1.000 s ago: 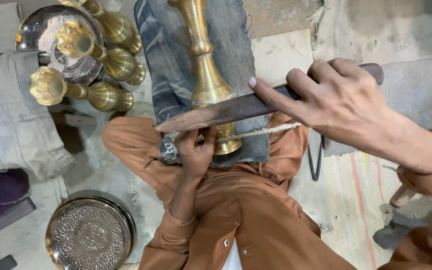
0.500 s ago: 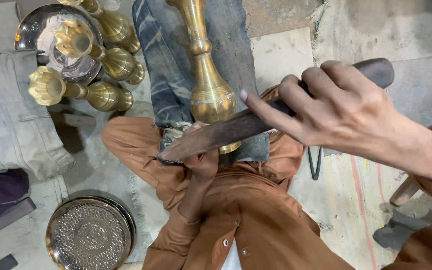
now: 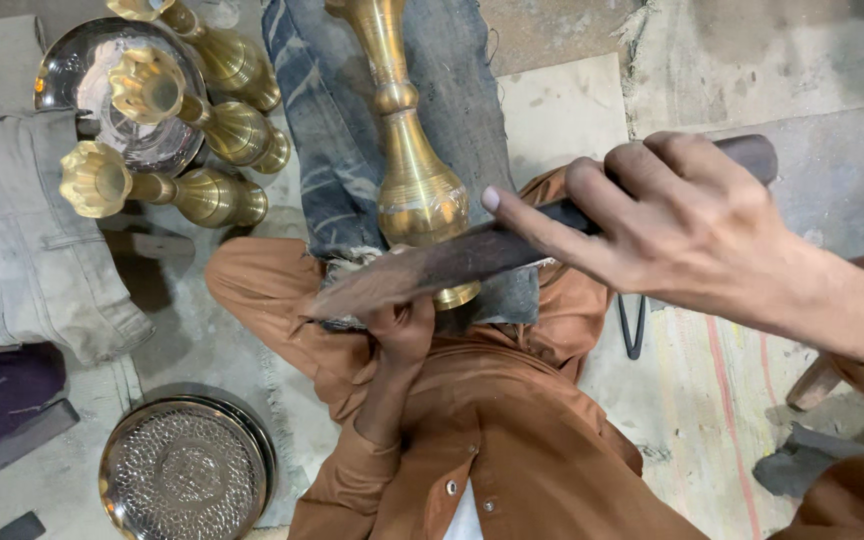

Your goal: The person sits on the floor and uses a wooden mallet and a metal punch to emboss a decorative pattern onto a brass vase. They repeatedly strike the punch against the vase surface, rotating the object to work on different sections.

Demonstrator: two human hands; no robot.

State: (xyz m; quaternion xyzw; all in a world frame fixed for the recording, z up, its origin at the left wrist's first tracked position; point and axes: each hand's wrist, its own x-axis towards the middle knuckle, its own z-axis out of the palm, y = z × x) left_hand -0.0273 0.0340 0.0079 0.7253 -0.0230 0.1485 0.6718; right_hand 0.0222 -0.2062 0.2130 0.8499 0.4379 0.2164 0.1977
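We are gripping file (image 3: 432,270) in closed right hand (image 3: 692,225), laying it across vase (image 3: 417,190) base; left hand (image 3: 402,330) clasping file tip; three vases (image 3: 192,130) crowding left, bare floor (image 3: 752,80) right.

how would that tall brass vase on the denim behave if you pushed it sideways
The brass vase lies on its side on the denim cloth, and its round bulging body would probably roll, though the cloth may slow it. It looks like solid metal, so likely stiff and fairly heavy. Its polished surface may be slippery; the left hand steadies its base.
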